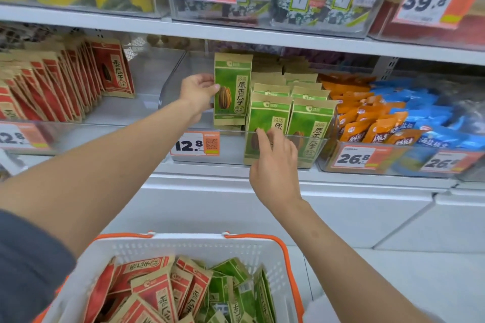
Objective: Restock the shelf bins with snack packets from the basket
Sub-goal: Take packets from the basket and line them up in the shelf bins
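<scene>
My left hand (198,92) holds a green sunflower-seed packet (232,89) upright by its left edge, inside the clear middle shelf bin (236,144). To its right stand two rows of matching green packets (291,113). My right hand (274,162) reaches over the bin's front wall, fingers apart, fingertips touching the front green packet (267,123). Below, a white basket with orange rim (189,246) holds several red packets (154,286) on the left and green packets (236,288) on the right.
The left bin holds a leaning row of red packets (63,78). Orange packets (367,113) and blue packets (425,113) fill the right bins. The upper shelf (236,31) carries seaweed packs. Price tags (195,144) hang on bin fronts. White cabinets (341,212) stand below.
</scene>
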